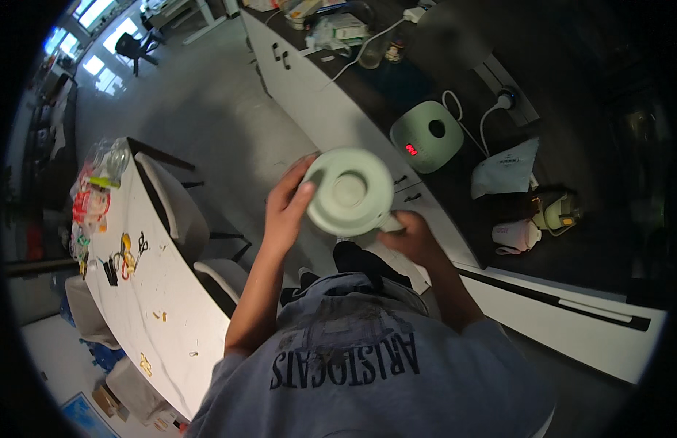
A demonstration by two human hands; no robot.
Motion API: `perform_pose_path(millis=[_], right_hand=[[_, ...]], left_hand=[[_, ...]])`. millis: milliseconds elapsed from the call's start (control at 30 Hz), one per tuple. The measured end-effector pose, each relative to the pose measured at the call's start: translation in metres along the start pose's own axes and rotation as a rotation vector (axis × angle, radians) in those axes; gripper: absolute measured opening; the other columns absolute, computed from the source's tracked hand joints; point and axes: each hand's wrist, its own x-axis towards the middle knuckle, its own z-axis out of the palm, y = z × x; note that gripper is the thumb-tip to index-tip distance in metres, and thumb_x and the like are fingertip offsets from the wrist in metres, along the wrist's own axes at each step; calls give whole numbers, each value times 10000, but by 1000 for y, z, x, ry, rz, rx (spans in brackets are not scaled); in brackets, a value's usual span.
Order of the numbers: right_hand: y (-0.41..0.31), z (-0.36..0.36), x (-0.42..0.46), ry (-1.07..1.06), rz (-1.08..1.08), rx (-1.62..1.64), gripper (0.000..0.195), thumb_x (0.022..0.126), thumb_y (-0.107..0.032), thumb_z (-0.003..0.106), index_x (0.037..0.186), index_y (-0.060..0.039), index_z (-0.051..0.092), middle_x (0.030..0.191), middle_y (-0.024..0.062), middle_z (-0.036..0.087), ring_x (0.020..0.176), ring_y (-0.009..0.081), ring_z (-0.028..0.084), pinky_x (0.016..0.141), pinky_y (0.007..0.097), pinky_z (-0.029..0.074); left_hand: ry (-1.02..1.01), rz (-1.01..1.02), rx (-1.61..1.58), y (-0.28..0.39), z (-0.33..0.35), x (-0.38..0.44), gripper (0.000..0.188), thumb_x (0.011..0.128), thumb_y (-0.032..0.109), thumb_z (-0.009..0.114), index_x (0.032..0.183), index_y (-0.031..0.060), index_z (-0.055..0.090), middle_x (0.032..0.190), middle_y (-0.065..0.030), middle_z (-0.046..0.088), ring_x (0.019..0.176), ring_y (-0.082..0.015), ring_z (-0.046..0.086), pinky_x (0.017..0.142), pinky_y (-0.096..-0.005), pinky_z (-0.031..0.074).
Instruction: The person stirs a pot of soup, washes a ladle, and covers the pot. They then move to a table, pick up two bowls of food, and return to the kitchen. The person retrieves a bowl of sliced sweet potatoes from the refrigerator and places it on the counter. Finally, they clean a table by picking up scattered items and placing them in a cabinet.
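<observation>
A pale green kettle or lidded jug (350,191) with a round top is held in front of my body, above the floor. My left hand (290,194) rests against its side, thumb near the rim. The handle at its lower right is gripped by my right hand (407,234). What lies under the round top is hidden. To the right, on the dark counter, stands a pale green appliance base (428,137) with a red lit display and a dark round spot on top.
The dark counter (453,205) also bears a pale pouch (505,168), a pink cup (515,236), a green bottle (552,214) and a white plug (504,99). At left, a white marbled table (168,306) holds scissors (142,245) and plastic bags; chairs (177,202) stand beside it.
</observation>
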Motion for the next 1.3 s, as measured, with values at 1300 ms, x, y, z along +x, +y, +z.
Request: perform_pose_path(millis=[1300], right_hand=[[30, -227, 70, 529, 125, 466, 452, 920, -307, 713, 1203, 6, 550, 1123, 121, 567, 1037, 254, 582, 860, 482, 595]], left_hand=[[-424, -4, -229, -92, 231, 273, 645, 944, 334, 689, 1415, -64, 498, 1332, -144, 608, 1221, -187, 546, 1079, -313, 385]])
